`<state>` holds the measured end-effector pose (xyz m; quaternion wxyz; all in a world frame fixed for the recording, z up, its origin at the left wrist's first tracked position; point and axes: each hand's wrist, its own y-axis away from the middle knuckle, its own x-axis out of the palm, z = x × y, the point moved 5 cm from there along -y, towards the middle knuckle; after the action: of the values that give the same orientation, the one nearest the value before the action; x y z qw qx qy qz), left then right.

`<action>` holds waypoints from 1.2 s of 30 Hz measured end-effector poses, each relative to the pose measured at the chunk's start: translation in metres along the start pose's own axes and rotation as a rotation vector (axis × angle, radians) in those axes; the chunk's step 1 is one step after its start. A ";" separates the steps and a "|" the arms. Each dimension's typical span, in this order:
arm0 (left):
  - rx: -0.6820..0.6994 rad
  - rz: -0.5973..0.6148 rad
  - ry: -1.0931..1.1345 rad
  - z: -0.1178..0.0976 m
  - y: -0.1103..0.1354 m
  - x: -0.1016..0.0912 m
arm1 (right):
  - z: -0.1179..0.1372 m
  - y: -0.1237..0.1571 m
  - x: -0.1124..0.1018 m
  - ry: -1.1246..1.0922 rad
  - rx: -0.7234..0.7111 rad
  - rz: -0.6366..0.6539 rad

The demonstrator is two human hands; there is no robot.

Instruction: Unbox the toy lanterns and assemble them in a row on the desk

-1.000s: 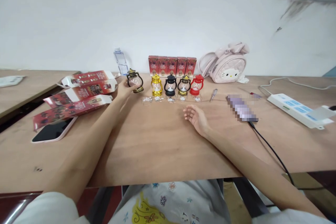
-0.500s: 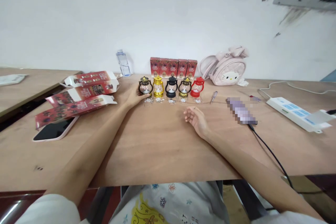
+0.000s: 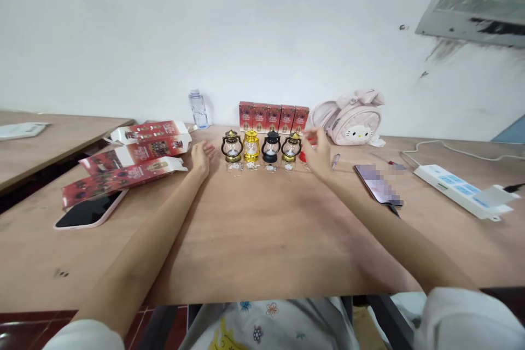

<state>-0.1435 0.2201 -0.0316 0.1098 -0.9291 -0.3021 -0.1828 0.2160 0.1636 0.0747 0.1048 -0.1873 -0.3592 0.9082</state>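
Several small lanterns stand upright in a row on the table. From the left come a bronze-and-black lantern (image 3: 232, 147), a gold lantern (image 3: 251, 146), a black lantern (image 3: 271, 147), a second bronze-and-black lantern (image 3: 291, 148) and a red lantern (image 3: 302, 156). My left hand (image 3: 200, 158) is open beside the leftmost lantern, apart from it, fingers toward it. In front of the red lantern is my right hand (image 3: 320, 154), covering most of it; thumb and fingers are apart, and I cannot tell whether they touch it. Small clear packets with white pieces (image 3: 270, 168) lie before the lanterns.
Red boxes (image 3: 273, 118) stand behind the row. Flattened cartons (image 3: 135, 150) and a pink-edged phone (image 3: 91, 211) lie left, with a bottle (image 3: 199, 109) behind. To the right are a pink bag (image 3: 356, 123), a screwdriver-like tool (image 3: 336, 161), another phone (image 3: 377, 185) and a power strip (image 3: 457, 191).
My left hand has let go of the leftmost lantern and moved left, opening. My right hand has moved forward from the bare tabletop to the red lantern. The view has tilted slightly.
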 end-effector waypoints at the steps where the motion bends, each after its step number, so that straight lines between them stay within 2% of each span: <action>1: -0.001 -0.002 0.003 0.000 0.001 0.000 | 0.002 -0.025 0.005 0.122 -0.076 0.024; 4: -0.006 -0.002 0.005 0.002 0.002 0.000 | -0.007 -0.095 0.032 0.463 -0.151 0.171; 7: -0.018 0.007 0.007 0.003 0.001 0.000 | -0.033 -0.143 0.064 0.702 -0.059 0.304; 9: -0.032 0.026 0.007 0.004 0.000 0.000 | -0.051 -0.156 0.087 0.806 0.020 0.426; 12: -0.045 0.048 0.007 0.005 0.000 0.001 | -0.070 -0.156 0.122 0.745 0.064 0.603; 15: -0.053 0.050 0.013 0.007 0.000 0.001 | -0.087 -0.153 0.141 0.706 0.103 0.641; 18: -0.065 0.049 0.023 0.011 0.000 0.002 | -0.104 -0.156 0.142 0.814 0.108 0.616; 22: -0.068 0.053 0.045 0.013 -0.002 0.002 | -0.106 -0.163 0.138 0.921 -0.102 0.549; 26: -0.090 0.041 0.055 0.012 -0.003 0.000 | -0.096 -0.160 0.135 0.942 -0.202 0.480; 31: -0.095 0.023 0.049 0.008 -0.001 -0.002 | -0.084 -0.151 0.139 0.919 -0.243 0.526; 34: -0.088 0.020 0.031 0.003 0.002 -0.003 | -0.067 -0.147 0.135 0.919 -0.365 0.560; 36: -0.079 0.018 0.015 -0.001 0.003 -0.004 | -0.046 -0.145 0.125 0.883 -0.477 0.555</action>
<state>-0.1448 0.2156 -0.0330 0.0767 -0.9340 -0.2854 -0.2006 0.1302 0.3370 0.1108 -0.0425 -0.6546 -0.4139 0.6312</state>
